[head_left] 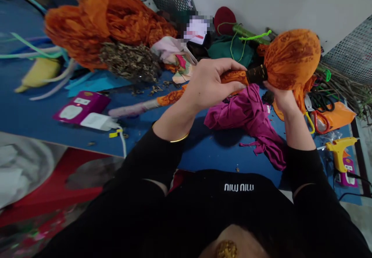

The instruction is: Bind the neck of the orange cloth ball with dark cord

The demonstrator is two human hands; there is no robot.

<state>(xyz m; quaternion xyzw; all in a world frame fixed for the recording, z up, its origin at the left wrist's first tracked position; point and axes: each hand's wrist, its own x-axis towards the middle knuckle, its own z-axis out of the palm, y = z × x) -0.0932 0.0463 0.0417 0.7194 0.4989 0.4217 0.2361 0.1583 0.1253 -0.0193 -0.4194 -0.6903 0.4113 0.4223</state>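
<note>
An orange patterned-cloth-covered stick with a round head (pixel 293 58) is held above the table. A dark brown band (pixel 256 74) circles it where the head meets the handle. My left hand (pixel 210 81) is closed around the cloth-wrapped handle, left of the band. Past my left wrist, the handle runs on to a pale, bare-looking end (pixel 133 109). My right hand (pixel 280 95) holds the round head from below near the band, its fingers mostly hidden behind it. Crumpled magenta cloth (pixel 244 112) lies on the table beneath my hands.
Orange cloth (pixel 110 18) and dried brown plant bits (pixel 130 60) are piled at the back left. A purple power strip (pixel 83 107) with a white plug sits left. On the right are red-handled scissors (pixel 321 122) and a yellow glue gun (pixel 341 149). A phone (pixel 197 29) stands behind.
</note>
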